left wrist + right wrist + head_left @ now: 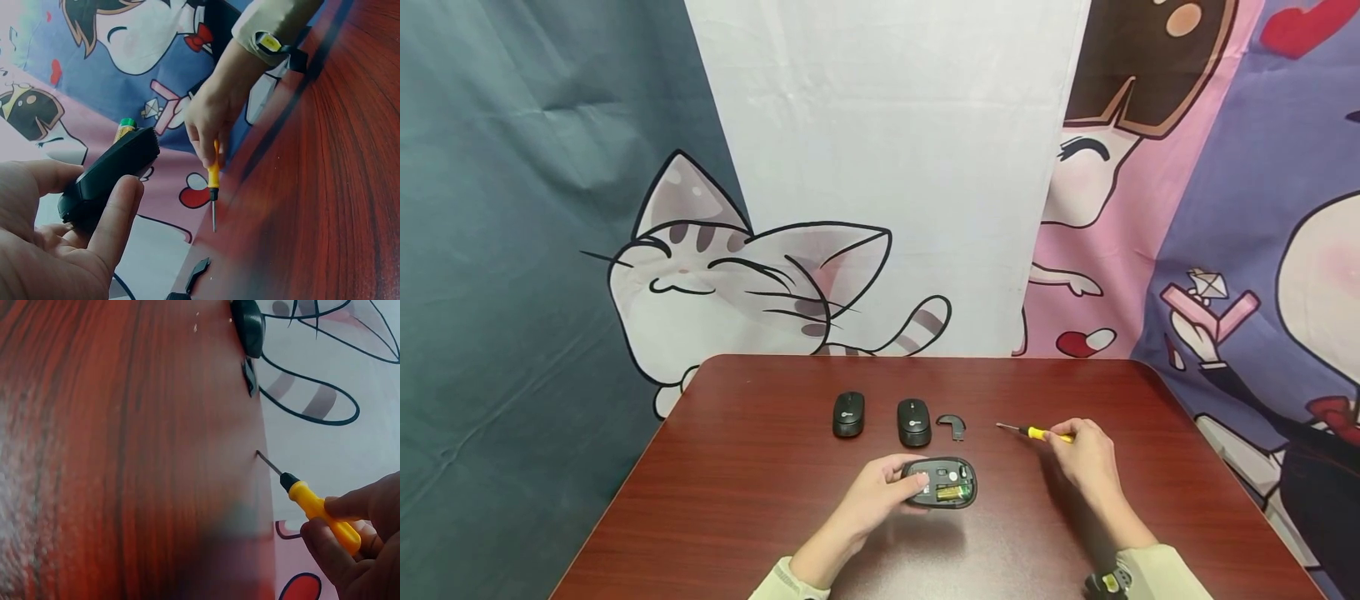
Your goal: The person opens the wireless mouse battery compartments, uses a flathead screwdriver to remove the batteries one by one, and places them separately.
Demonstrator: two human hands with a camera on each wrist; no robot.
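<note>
My left hand grips a black computer mouse above the table, its underside turned up toward the head camera. A green and yellow battery shows in its uncovered compartment; in the left wrist view the battery sticks up past the mouse's edge. On the right, my right hand pinches the yellow handle of a small screwdriver between thumb and fingers. The screwdriver's thin metal shaft points left, toward a loose black battery cover lying on the table.
Two more black mice, a left one and a right one, sit on the reddish-brown wooden table beyond my left hand. Behind the table's far edge hangs a cartoon-printed curtain.
</note>
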